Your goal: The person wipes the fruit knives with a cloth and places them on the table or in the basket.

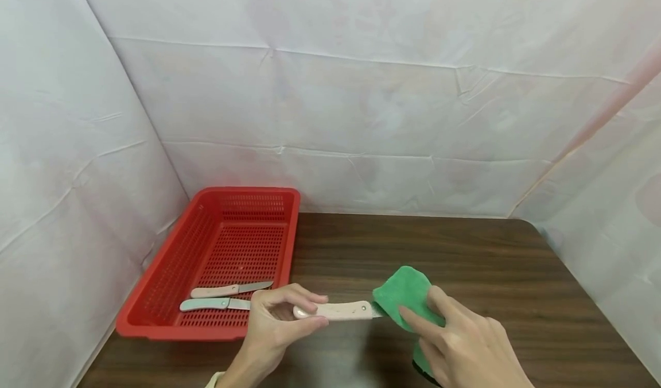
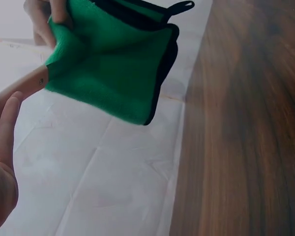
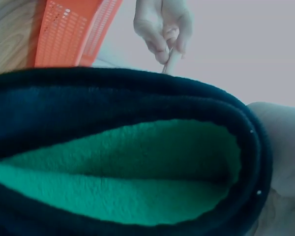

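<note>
My left hand [image 1: 273, 325] pinches the butt of a pale-handled knife [image 1: 343, 311] between thumb and fingers, above the table. Its handle points right, and a short strip of blade shows before the rest disappears under a green cloth [image 1: 405, 296]. My right hand [image 1: 457, 336] grips this cloth folded around the blade. In the left wrist view the cloth [image 2: 113, 69] has a black edge and a hanging loop, and it hangs from the right hand. Its folded black-edged layers [image 3: 187, 147] fill most of the right wrist view, with the left hand [image 3: 164, 27] beyond.
A red perforated basket [image 1: 294, 233] stands at the left of the dark wooden table [image 1: 465, 250]. Two knives lie in its near end, one with a pinkish handle [image 1: 214, 291], one with a pale green handle [image 1: 203, 304]. Whitish sheeting [image 1: 361, 107] hangs behind and at both sides.
</note>
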`<state>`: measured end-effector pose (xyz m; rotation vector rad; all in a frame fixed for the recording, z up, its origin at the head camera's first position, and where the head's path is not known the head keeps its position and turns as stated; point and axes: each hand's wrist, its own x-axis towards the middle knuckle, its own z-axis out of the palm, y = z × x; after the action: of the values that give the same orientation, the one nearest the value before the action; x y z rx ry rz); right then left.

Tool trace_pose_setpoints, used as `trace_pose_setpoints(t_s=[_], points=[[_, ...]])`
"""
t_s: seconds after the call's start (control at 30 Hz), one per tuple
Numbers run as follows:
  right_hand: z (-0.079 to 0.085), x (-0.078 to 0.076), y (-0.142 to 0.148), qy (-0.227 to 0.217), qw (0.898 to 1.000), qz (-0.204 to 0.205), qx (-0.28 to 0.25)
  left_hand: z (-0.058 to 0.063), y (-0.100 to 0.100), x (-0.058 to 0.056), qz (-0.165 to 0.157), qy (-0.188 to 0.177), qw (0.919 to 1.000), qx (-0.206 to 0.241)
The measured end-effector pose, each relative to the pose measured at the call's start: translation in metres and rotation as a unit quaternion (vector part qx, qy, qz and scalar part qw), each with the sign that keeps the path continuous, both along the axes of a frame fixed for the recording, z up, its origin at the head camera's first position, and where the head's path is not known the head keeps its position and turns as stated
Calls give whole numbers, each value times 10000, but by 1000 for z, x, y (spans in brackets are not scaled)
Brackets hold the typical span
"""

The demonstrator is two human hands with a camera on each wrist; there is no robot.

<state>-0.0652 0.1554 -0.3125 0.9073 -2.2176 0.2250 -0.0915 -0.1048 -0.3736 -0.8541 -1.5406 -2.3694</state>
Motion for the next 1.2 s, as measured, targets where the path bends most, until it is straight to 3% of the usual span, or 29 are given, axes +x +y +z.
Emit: trace_pose_setpoints(t_s=[0.3,0.57,0.8,1.07,1.2], points=[[0,4,13,-106,9994,-317,-97,-1,-14,5,0,2,9999,-101],[4,3,14,107,9993,-214,-271,0,-18,5,28,42,9997,-243],[9,3,16,-170,9986,-236,-444,0,-18,3,-43,244,9993,-274],[18,3,8,-95,9984,-150,-535,0,-12,-1,-111,360,9990,-246],[28,5,-5,98,9977,156,-658,0,-6,-3,-118,527,9983,-218]])
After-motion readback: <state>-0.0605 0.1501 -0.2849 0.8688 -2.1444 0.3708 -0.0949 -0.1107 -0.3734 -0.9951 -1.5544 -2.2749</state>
